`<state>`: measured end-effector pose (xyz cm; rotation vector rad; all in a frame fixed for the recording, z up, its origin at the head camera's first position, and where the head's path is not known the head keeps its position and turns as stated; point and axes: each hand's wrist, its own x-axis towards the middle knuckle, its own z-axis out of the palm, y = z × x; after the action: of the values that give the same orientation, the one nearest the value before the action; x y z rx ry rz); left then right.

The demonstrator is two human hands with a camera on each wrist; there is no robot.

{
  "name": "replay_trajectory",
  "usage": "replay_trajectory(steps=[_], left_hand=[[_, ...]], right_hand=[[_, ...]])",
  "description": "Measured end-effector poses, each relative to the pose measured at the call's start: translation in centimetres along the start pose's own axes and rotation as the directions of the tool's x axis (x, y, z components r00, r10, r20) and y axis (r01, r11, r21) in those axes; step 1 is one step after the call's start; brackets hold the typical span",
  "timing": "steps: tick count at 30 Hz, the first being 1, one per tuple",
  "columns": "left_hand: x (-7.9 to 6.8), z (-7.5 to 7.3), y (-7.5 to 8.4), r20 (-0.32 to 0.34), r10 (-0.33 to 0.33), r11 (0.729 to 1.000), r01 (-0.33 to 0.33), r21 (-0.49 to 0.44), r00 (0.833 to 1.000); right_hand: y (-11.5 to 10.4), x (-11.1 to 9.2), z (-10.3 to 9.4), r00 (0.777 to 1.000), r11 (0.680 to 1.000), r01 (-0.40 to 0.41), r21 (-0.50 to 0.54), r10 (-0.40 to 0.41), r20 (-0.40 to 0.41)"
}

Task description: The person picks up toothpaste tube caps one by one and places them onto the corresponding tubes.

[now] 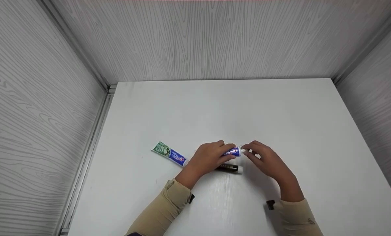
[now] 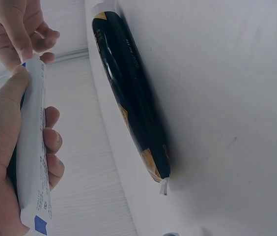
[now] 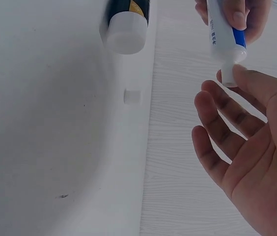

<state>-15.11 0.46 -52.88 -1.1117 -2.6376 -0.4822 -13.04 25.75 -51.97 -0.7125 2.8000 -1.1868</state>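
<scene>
My left hand [image 1: 206, 158] grips a blue and white toothpaste tube [image 1: 233, 151] around its body, its capped end pointing right. With thumb and forefinger, my right hand [image 1: 267, 161] pinches the small white cap [image 3: 228, 74] at that end; the other right fingers are spread apart in the right wrist view. Below my left hand a black toothpaste tube [image 2: 131, 93] with gold patches lies on the table, its white cap [image 1: 240, 169] toward the right. Another toothpaste tube [image 1: 171, 154], green and blue, lies left of the left wrist, which hides its right end.
The white table [image 1: 221, 108] is bounded by a grey wood-grain back panel [image 1: 195, 39] and side panels at left and right. A dark wrist-camera piece [image 1: 270, 205] sticks out beside the right sleeve.
</scene>
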Motion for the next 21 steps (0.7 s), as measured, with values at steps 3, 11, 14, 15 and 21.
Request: replay_trajectory(steps=[3, 11, 14, 15, 21], left_hand=[[0.0, 0.02, 0.09, 0.009, -0.004, 1.0, 0.004, 0.0, 1.0], [0.01, 0.13, 0.11, 0.019, -0.007, 1.0, 0.007, -0.016, 1.0], [-0.03, 0.19, 0.1, 0.02, -0.006, 1.0, 0.006, -0.014, 1.0], [-0.06, 0.19, 0.11, 0.019, -0.003, 1.0, 0.004, -0.015, 1.0], [-0.13, -0.15, 0.19, 0.015, 0.005, 1.0, -0.005, -0.031, 1.0]], right_hand=[[0.06, -0.05, -0.05, 1.0, 1.0, -0.014, 0.012, 0.013, 0.018], [0.05, -0.13, -0.14, 0.996, 0.997, -0.073, 0.017, 0.072, 0.051], [0.02, -0.15, -0.14, 0.994, 0.996, -0.092, 0.022, 0.09, 0.06], [0.01, -0.17, -0.15, 0.994, 0.995, -0.094, 0.026, 0.093, 0.061], [-0.04, -0.38, -0.25, 0.996, 0.997, -0.077, 0.033, 0.075, 0.046]])
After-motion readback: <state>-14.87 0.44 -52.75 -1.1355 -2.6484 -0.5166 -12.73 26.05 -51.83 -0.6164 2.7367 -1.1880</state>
